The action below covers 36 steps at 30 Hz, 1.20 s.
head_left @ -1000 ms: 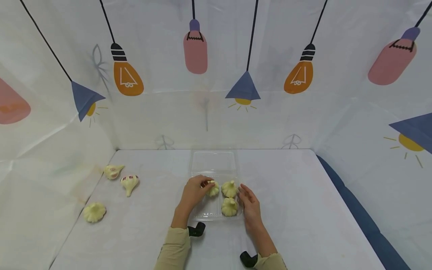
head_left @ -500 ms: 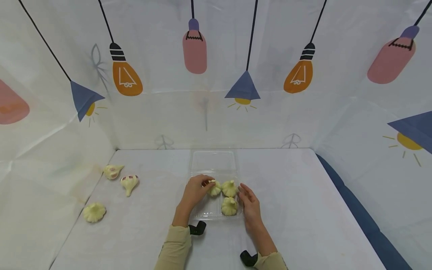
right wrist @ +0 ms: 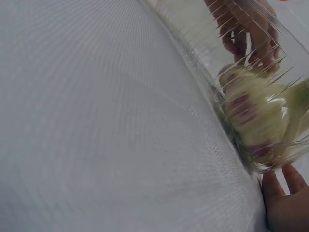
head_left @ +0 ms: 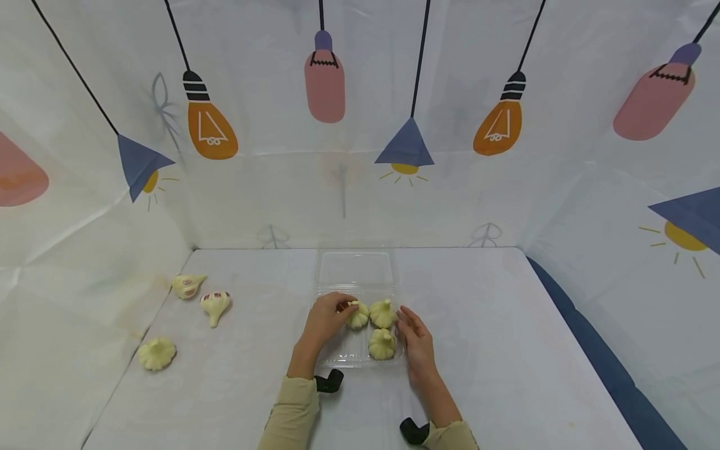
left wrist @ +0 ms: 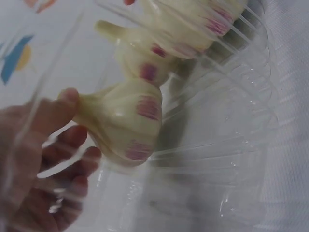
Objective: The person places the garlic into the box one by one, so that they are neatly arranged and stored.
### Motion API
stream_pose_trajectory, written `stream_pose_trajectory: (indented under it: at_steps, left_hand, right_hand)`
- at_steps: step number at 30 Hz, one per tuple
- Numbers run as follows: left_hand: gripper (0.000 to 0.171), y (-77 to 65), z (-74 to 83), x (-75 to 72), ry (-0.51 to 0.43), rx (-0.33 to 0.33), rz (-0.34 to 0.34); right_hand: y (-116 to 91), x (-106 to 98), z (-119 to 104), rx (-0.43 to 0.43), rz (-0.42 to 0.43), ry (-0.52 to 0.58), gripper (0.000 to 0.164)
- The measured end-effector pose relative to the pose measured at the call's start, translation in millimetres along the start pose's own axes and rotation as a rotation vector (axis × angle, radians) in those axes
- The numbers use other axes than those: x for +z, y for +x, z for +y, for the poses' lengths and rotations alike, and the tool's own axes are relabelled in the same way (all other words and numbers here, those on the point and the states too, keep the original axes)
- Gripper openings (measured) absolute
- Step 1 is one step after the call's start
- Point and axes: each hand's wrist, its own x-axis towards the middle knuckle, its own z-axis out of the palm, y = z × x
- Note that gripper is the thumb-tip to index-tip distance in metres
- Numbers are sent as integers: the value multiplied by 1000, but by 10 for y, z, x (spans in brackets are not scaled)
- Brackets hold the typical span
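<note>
A clear plastic clamshell box [head_left: 342, 351] stands in the middle of the table, its lid [head_left: 355, 270] folded back. My left hand [head_left: 325, 320] pinches the stem of a garlic bulb [left wrist: 126, 120] at the back left inside the box. Two other garlic bulbs, a rear one [head_left: 382, 314] and a front one [head_left: 382, 344], sit along the box's right side. Purple streaks mark the bulbs in the wrist views. At the box's right wall, the fingers [right wrist: 273, 186] of my right hand [head_left: 419, 350] rest against the plastic, gripping nothing.
Three more garlic bulbs lie at the table's left: one at the back edge [head_left: 188, 286], one beside it [head_left: 216, 306], one nearer [head_left: 157, 354]. A white printed curtain [head_left: 349, 187] hangs behind the table. Black wrist mounts [head_left: 329, 381] stick out at both sleeves.
The pinched garlic bulb has shifted slightly right, up against the rear right bulb, and since then has stayed put. My right hand has hardly moved.
</note>
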Motion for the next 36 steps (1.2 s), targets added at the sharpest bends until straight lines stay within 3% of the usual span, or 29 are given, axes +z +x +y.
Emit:
stream_pose_trajectory:
  at_steps: [17,36]
  left_hand:
    - [18,-15,-29,-1,21,31,29]
    - [21,-82,42,-115,-10,30,44]
  right_hand:
    - [-11,6,27,-22,1,9,42]
    - [6,2,27,-12,3,8,42]
